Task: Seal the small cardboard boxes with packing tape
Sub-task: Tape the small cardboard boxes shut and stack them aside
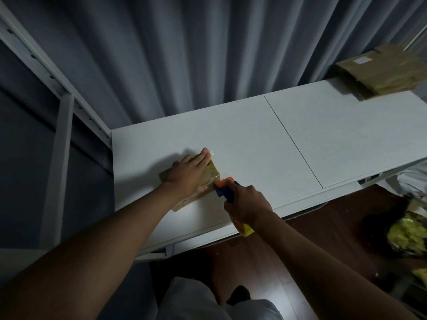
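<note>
Grey curtain (184, 54): being hung in folds behind the counter. White counter (265, 146): being used as the work surface. Stack of flattened cardboard (381, 70): being kept at the counter's far right corner. Small cardboard box (209, 175): being pressed down on the counter's near left part by the flat, straight-fingered left hand (187, 173). Tape dispenser (225, 188), blue and orange: being gripped by the right hand (246, 204), its head being held against the box's right end.
</note>
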